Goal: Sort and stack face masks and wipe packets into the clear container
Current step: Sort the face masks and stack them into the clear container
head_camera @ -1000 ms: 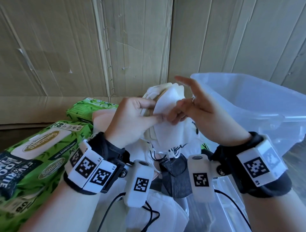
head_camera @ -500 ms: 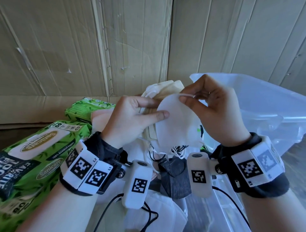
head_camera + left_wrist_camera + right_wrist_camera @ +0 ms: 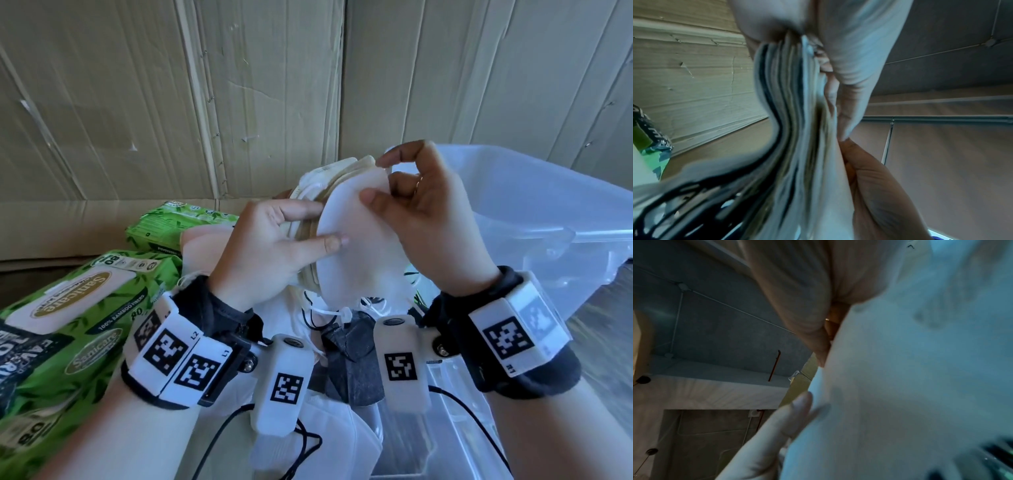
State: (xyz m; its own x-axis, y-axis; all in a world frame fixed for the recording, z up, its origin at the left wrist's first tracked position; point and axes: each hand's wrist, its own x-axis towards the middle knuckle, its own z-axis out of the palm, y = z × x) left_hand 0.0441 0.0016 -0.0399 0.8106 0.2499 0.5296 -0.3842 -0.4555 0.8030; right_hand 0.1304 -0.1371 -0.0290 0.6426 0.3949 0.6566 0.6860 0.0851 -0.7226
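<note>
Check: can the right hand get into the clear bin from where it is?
Probably yes. The right hand pinches the front white mask right beside the clear bin, whose open top shows nothing across it.

We see white face masks point(image 3: 356, 246) stacked upright, fanned edges | green wipe packets point(image 3: 68, 329) lying flat at left | clear container point(image 3: 548, 219) open at right.

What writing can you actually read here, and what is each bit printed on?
"Sanicare": large green wipe packet, on its flap label and again in an oval lower down.
"100% BAMBOO FIBERS": same packet.
"80": same packet, near its far corner.
"L1", "L2": left wrist markers.
"R1": right wrist marker.
Smaller green packet: print too small to read.
</note>
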